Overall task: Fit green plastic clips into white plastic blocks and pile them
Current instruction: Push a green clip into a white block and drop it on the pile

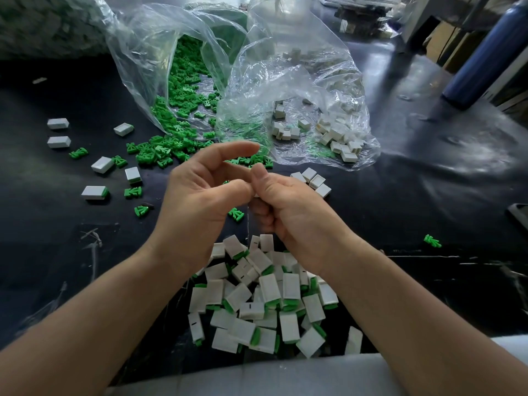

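On the left, green clips (pixel 177 121) spill from a clear bag (pixel 137 52), my left hand (pixel 200 201) with loosely bent fingers touches my curled-up right hand (pixel 288 207) above the pile of filled white blocks (pixel 257 304), and I cannot tell if they hold anything.

Bright, even daylight coming from upper right, glaring off the black counter (pixel 445 155) and clear bags (pixel 285 81). Fisheye bending the edges. Top-left corner blurring; white blocks (pixel 270 285) rendering sharp.
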A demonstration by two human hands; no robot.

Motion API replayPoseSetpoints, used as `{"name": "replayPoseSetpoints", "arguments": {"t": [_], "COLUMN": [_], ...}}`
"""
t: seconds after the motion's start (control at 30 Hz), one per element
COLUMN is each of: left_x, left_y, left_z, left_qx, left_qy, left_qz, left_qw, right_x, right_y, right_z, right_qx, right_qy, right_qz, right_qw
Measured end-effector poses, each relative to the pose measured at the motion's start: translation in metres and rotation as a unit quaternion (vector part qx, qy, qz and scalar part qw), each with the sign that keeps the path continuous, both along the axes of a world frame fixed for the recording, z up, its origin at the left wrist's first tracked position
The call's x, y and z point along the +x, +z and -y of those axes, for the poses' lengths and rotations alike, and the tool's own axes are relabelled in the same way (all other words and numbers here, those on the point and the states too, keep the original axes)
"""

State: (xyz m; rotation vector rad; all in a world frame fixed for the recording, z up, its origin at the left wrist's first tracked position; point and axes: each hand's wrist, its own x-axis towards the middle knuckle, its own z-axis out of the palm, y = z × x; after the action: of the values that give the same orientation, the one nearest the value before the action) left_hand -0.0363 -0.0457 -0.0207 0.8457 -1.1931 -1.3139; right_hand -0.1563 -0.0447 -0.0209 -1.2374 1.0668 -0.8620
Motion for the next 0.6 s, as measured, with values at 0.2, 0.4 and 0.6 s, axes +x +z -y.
{"name": "replayPoseSetpoints", "arguments": {"t": [0.2,0.4,0.6], "left_x": [0.000,0.002,0.003], "left_y": [0.003,0.005,0.003], "left_z": [-0.001,-0.001,0.001], "left_qx": [0.022,0.038,0.053], "left_qy": [-0.004,-0.020,-0.003], "left_qz": [-0.019,-0.017,-0.016], "left_qw": [1.000,0.999,0.998], "right_x": [0.000,-0.003,-0.013], "right_y": [0.002,0.004,0.006], "right_z": [0.001,0.004,0.009], "right_qx": [-0.015,0.001,-0.025], "right_qy": [0.013,0.003,-0.005], "right_qz": [-0.005,-0.021,-0.080], "right_qw": [1.000,1.000,0.996]}}
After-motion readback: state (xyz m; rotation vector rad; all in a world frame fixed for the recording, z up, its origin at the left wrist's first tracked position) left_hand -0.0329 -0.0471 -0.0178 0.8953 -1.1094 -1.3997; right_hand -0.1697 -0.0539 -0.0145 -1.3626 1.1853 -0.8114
